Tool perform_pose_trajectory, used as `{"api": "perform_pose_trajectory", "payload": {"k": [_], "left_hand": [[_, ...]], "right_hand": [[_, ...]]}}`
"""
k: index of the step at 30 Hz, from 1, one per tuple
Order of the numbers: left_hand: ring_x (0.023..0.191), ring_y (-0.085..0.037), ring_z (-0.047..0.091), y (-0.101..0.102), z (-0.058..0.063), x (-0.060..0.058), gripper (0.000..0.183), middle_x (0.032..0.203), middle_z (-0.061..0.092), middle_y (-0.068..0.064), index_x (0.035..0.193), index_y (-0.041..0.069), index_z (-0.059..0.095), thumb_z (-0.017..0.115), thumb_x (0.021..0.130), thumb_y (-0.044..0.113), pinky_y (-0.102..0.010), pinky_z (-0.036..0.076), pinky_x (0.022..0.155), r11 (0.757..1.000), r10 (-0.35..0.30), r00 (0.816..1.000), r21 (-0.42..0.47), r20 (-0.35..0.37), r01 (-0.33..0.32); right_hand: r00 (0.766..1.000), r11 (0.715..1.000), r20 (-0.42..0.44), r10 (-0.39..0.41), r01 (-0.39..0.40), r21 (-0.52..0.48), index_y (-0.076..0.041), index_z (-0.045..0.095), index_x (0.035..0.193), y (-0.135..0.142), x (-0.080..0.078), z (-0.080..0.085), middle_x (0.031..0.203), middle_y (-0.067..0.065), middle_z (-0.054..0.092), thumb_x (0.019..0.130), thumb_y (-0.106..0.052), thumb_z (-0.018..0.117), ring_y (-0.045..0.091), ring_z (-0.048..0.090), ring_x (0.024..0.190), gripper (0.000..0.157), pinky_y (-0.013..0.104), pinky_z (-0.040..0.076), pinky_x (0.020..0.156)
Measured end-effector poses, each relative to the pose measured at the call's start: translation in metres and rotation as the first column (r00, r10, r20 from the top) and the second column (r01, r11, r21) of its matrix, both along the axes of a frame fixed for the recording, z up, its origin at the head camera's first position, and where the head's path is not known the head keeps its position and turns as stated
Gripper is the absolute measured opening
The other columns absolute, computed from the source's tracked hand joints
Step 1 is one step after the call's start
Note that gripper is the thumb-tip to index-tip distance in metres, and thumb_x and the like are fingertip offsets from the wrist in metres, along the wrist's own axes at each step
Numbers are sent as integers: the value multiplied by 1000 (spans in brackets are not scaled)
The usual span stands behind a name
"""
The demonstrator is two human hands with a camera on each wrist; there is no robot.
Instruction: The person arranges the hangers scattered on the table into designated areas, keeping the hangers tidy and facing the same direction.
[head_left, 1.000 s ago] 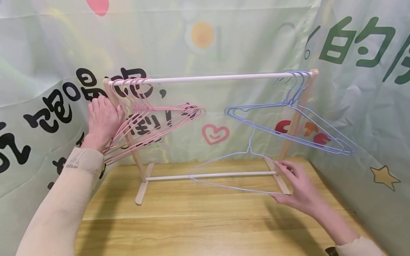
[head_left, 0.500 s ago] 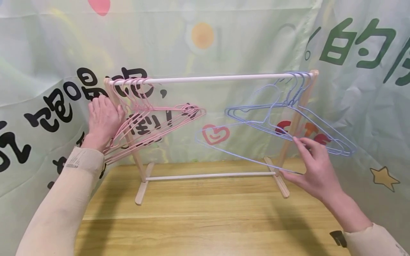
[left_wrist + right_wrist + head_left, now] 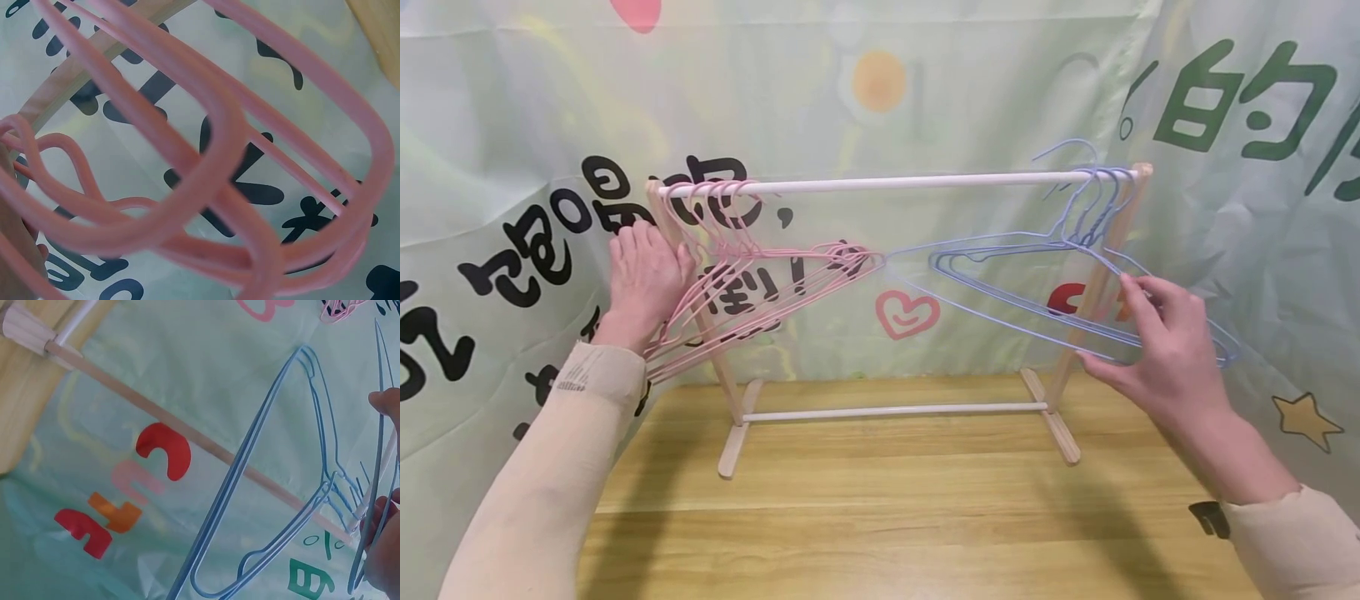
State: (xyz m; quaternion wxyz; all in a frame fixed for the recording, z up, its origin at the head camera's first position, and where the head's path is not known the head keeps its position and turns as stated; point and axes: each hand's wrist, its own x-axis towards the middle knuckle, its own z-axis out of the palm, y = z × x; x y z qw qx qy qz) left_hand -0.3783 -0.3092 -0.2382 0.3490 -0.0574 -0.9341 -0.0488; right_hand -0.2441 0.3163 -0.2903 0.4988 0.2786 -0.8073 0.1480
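My right hand (image 3: 1180, 350) holds a blue wire hanger (image 3: 985, 315) near its right end, thumb below and fingers above. That hanger's hook rises above the white top rail (image 3: 917, 182) of a small clothes rack, in front of several blue hangers (image 3: 250, 444) hanging at the rail's right end. In the right wrist view the held hanger (image 3: 380, 425) appears edge-on beside the fingers. My left hand (image 3: 647, 279) grips the rack's left wooden post (image 3: 658, 208), its fingertips partly hidden. Several pink hangers (image 3: 760, 292) hang right beside it and fill the left wrist view.
The rack stands on a wooden table (image 3: 880, 517), with wooden feet (image 3: 741, 429) and a white lower bar (image 3: 895, 412). A printed cloth (image 3: 970, 92) encloses the back and sides. Between the pink and blue groups, the top rail carries no hangers.
My right hand has risen and moved right with the blue hanger, bringing its hook from below the top rail to above it. The left hand stays on the post.
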Motion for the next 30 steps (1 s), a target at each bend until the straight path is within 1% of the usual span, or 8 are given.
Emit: {"api": "perform_pose_trajectory", "payload": {"k": [3, 8, 13, 24, 25, 27, 29, 30], "left_hand": [[90, -44, 32, 0, 1, 0, 46, 93, 35, -24, 95, -12, 42, 32, 106, 32, -56, 28, 84, 1000, -3, 1000, 2, -5, 3], [91, -44, 33, 2, 2, 1, 45, 94, 35, -25, 96, -12, 42, 33, 106, 31, -56, 29, 84, 1000, -5, 1000, 5, -2, 5], [91, -45, 32, 2, 2, 2, 45, 94, 34, -25, 97, -13, 43, 33, 106, 30, -57, 29, 84, 1000, 4, 1000, 2, 7, -4], [91, -45, 33, 1, 0, 0, 47, 94, 35, -25, 96, -13, 42, 32, 106, 31, -57, 29, 85, 1000, 11, 1000, -6, 4, -11], [91, -45, 33, 1, 0, 0, 47, 94, 34, -25, 96, -13, 42, 32, 106, 31, -57, 29, 85, 1000, 12, 1000, -6, 8, -12], [91, -45, 33, 0, 1, 0, 46, 94, 34, -25, 96, -13, 42, 32, 106, 31, -57, 29, 85, 1000, 11, 1000, -5, 19, -11], [92, -46, 33, -1, 2, -1, 47, 95, 35, -26, 98, -14, 42, 32, 106, 31, -58, 29, 85, 1000, 2, 1000, -2, 30, -2], [93, -47, 33, -2, 2, -1, 47, 96, 35, -27, 99, -15, 42, 33, 106, 31, -59, 29, 86, 1000, -4, 999, 1, 35, 4]], "right_hand": [[999, 1000, 15, -29, 29, 5, 14, 56, 134, 3, -3, 1, 106, 32, 58, 87, -78, 53, 54, 49, 106, 103, 64, 33, 85], [994, 995, 68, -88, 84, 50, 13, 53, 137, 9, -3, 1, 116, 33, 57, 87, -81, 46, 53, 47, 113, 108, 64, 35, 87], [986, 988, 96, -136, 128, 85, 12, 53, 139, 12, -3, -1, 125, 34, 53, 87, -83, 43, 54, 46, 108, 109, 63, 37, 83], [980, 981, 113, -165, 150, 126, 10, 52, 141, 20, -6, -6, 127, 33, 53, 87, -82, 40, 54, 46, 104, 108, 62, 37, 77], [979, 980, 118, -165, 149, 129, 10, 52, 142, 21, -6, -7, 127, 33, 53, 87, -81, 42, 54, 46, 104, 107, 62, 38, 77], [977, 979, 130, -169, 151, 136, 9, 52, 143, 23, -6, -9, 129, 32, 53, 82, -71, 66, 54, 47, 106, 102, 62, 39, 78], [974, 977, 142, -179, 160, 138, 7, 52, 145, 25, -6, -10, 132, 32, 53, 70, -51, 88, 53, 47, 108, 101, 62, 39, 79], [972, 977, 147, -185, 165, 138, 7, 51, 146, 25, -6, -11, 133, 31, 53, 63, -38, 95, 52, 47, 109, 103, 62, 40, 80]]}}
